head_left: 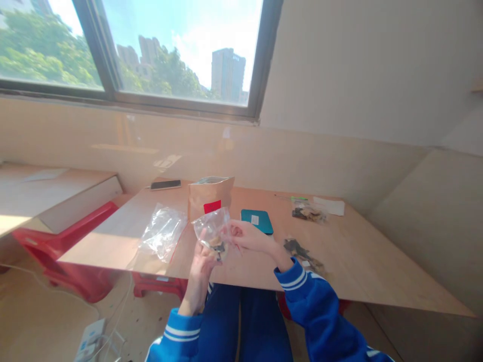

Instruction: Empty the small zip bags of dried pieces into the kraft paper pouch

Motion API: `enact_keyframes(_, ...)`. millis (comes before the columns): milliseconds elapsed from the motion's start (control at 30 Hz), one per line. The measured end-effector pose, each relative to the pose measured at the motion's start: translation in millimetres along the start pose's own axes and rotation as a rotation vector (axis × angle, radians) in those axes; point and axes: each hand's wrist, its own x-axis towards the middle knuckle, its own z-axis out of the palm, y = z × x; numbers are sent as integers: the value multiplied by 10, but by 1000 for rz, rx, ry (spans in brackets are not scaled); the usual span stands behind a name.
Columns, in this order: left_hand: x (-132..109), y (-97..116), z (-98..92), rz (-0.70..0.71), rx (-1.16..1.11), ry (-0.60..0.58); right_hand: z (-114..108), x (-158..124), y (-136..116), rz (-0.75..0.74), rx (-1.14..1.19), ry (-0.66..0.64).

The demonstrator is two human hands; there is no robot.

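A small clear plastic bag (215,232) with dark and tan dried pieces at its bottom is held up over the table's front edge. My left hand (204,259) grips it from below and the left, fingers behind the plastic. At the bag's right side, my right hand (247,235) has its fingers curled and pinched on the edge. Just behind the bag stands an upright brown paper pouch (199,198) with a red label, its top open. A teal flat box (260,221) with a white sticker lies beyond my right hand.
Loose dried pieces (302,254) lie by my right sleeve. Farther back are another filled clear bag (309,213) and white paper (330,206). Empty plastic bags (162,234) and a phone (166,185) lie left. Red stools (75,261) and a power strip (90,337) are below.
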Motion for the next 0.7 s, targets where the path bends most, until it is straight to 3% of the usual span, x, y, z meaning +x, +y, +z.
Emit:
enact_keyframes(133, 40, 55, 6, 18, 36, 59, -20, -37, 109, -45, 90, -166)
enact_keyframes(233, 72, 19, -28, 6, 74, 48, -17, -46, 154, -72, 61, -208)
enact_keyframes(400, 87, -54, -50, 0, 143, 142, 74, -49, 186, -121, 89, -211)
enact_keyframes(533, 61, -45, -53, 31, 208, 142, 158, -70, 178, -135, 145, -211)
enact_keyframes(700, 36, 12, -41, 30, 232, 142, 216, -93, 152, -106, 146, -101)
